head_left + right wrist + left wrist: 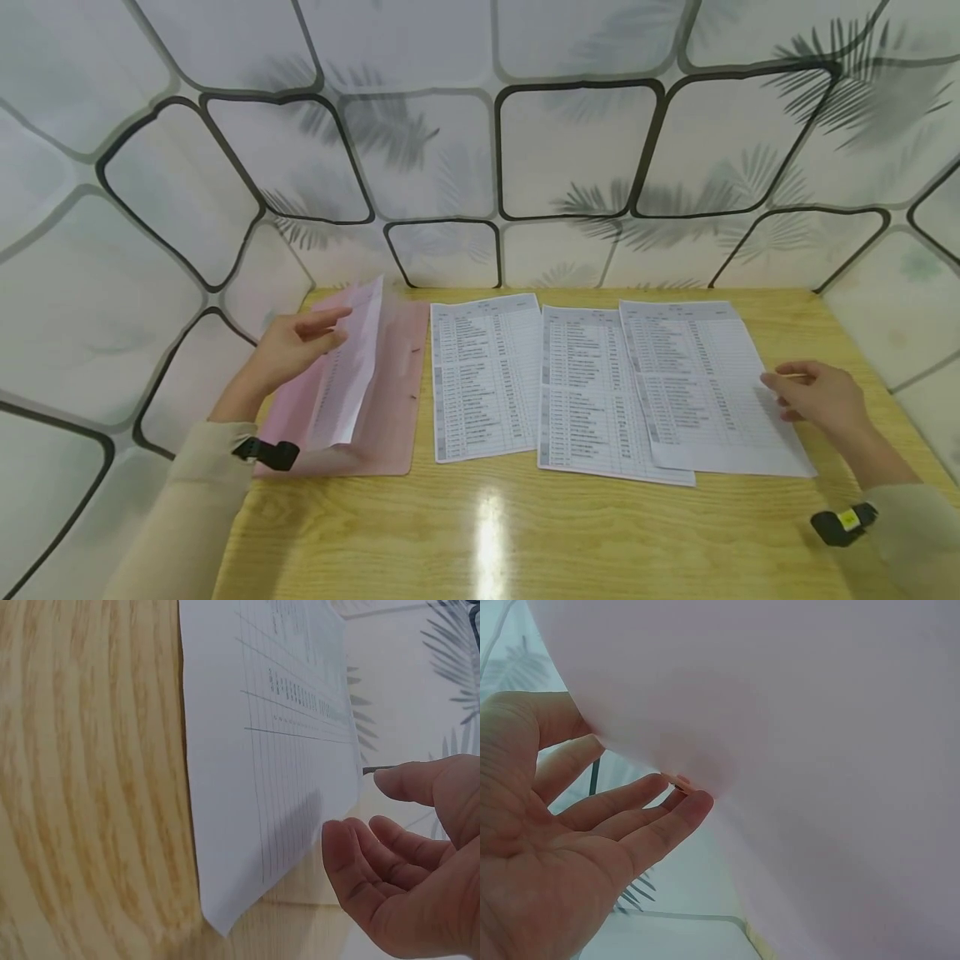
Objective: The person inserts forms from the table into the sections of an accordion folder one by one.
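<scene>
A pink folder (405,433) lies spread on the left of the table. One white printed sheet (360,358) stands raised and curved inside it. My left hand (300,342) is at this sheet, fingers loosely extended; in the left wrist view the fingertips (697,801) meet its edge, and part of the topmost digit is hidden behind it. On the right, my right hand (821,400) hovers at the side edge of the rightmost printed sheet (720,442). Its thumb and fingers are apart with nothing between them, as the right wrist view shows.
Another printed sheet (487,375) lies beside the folder. A further printed sheet (585,400) is partly covered by the rightmost one. All rest on a wooden table (420,533), with a patterned backdrop (420,158) behind and at both sides.
</scene>
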`<state>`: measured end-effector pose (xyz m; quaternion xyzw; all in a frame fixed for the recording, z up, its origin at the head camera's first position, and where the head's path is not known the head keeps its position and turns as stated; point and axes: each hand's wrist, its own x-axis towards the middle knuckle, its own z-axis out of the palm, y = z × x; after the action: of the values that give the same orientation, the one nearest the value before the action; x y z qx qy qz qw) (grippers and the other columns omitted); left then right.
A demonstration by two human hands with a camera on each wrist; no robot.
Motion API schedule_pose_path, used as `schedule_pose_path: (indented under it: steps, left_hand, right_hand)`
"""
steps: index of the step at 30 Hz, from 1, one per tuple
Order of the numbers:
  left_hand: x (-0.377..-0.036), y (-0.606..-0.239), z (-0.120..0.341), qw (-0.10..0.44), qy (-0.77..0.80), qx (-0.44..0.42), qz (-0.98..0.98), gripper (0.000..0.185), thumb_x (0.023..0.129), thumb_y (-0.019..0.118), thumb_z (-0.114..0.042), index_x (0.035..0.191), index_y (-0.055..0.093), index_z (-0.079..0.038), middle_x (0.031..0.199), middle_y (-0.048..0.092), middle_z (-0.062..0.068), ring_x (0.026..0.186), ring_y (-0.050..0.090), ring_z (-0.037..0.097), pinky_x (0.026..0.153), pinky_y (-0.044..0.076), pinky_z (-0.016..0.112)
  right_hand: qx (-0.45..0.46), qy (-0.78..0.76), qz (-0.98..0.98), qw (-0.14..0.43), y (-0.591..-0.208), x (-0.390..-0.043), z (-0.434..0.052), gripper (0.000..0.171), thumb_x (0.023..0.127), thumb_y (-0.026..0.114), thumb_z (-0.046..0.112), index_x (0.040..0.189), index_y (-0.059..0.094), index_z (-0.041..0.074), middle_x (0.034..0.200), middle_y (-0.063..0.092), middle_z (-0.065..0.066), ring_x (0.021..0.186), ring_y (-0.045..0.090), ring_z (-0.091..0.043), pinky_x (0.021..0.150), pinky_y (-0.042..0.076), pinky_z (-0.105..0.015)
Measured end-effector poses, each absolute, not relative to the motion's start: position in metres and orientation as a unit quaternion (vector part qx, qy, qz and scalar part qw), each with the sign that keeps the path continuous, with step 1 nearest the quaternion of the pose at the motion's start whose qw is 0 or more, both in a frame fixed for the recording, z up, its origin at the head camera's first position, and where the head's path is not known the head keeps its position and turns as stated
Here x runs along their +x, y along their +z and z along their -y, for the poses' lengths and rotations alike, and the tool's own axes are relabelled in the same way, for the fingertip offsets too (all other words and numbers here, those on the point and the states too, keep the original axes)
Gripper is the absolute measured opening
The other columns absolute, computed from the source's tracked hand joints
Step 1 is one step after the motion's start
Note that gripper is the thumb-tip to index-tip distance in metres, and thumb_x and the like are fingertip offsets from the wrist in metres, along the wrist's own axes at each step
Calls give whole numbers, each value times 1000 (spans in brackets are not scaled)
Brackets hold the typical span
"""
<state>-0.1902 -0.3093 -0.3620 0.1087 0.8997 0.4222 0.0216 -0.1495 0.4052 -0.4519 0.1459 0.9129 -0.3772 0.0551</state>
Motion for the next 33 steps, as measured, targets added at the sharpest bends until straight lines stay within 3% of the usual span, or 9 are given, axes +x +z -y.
schedule_pose_path:
  steps: [5, 8, 13, 20, 33]
  left_hand:
    - [-190, -363, 310, 24, 425, 110, -898, 46, 103, 69, -18, 144, 62, 1, 144, 61, 28, 97, 61, -16, 82, 52, 10]
    - [-191, -364, 310, 23, 423, 111, -899, 46, 103, 68, -18, 144, 62, 2, 144, 61, 29, 97, 62, -16, 81, 53, 10]
    - [-190, -362, 309, 24, 422, 108, -900, 46, 102, 69, -18, 145, 63, -1, 144, 62, 28, 96, 62, -17, 82, 52, 10]
    - [-191, -363, 310, 23, 423, 112, -899, 46, 103, 69, -18, 144, 63, 1, 144, 61, 29, 97, 61, -17, 82, 52, 10]
    - [-192, -364, 307, 27, 432, 101, -896, 46, 103, 68, -19, 145, 62, -1, 144, 62, 27, 96, 62, -16, 81, 53, 11]
  right_hand:
    - [137, -313, -938, 51, -456, -148, -404, 75, 104, 61, 47, 137, 50, -20, 122, 64, -42, 65, 70, -17, 58, 57, -30]
    - [140, -273, -951, 47, -461, -148, -402, 83, 102, 61, 54, 135, 50, -22, 127, 60, -44, 79, 72, -33, 63, 54, -35]
    - [142, -232, -961, 44, -468, -146, -398, 96, 98, 64, 61, 132, 49, -27, 126, 58, -47, 102, 62, -55, 73, 51, -49]
    - [167, -211, -961, 60, -468, -147, -392, 97, 96, 64, 63, 131, 50, -26, 130, 54, -48, 105, 60, -59, 74, 50, -52]
    - [161, -218, -961, 53, -466, -151, -389, 81, 97, 69, 49, 124, 57, -26, 122, 62, -44, 100, 63, -55, 72, 52, -50]
